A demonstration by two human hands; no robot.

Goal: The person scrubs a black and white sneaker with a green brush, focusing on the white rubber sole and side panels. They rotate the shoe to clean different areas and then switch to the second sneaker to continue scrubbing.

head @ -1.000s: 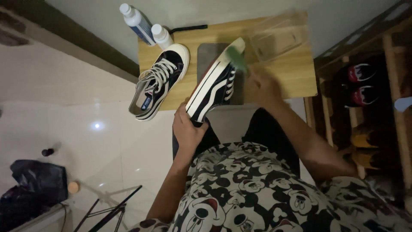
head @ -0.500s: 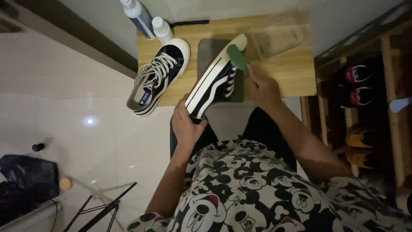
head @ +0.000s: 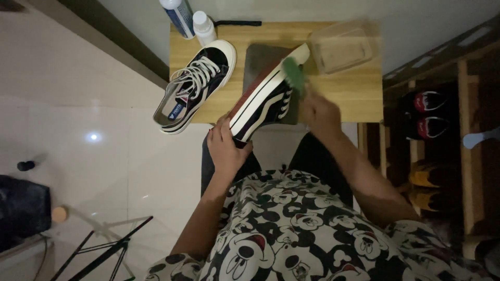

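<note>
My left hand [head: 225, 148] is closed around the heel of a black canvas sneaker with white stripes and a thick white sole [head: 265, 93], tilted on its side over a grey mat [head: 256, 57] on the small wooden table [head: 359, 93]. My right hand [head: 319, 112] is wrapped around a green brush [head: 295, 75], its bristles against the sneaker's far side. The matching laced sneaker [head: 195, 86] lies to the left, overhanging the table's near edge.

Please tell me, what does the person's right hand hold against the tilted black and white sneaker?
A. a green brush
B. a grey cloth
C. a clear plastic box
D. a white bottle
A: the right hand holds a green brush against the side of the black and white sneaker, while the left hand supports the sneaker's heel end.
</note>
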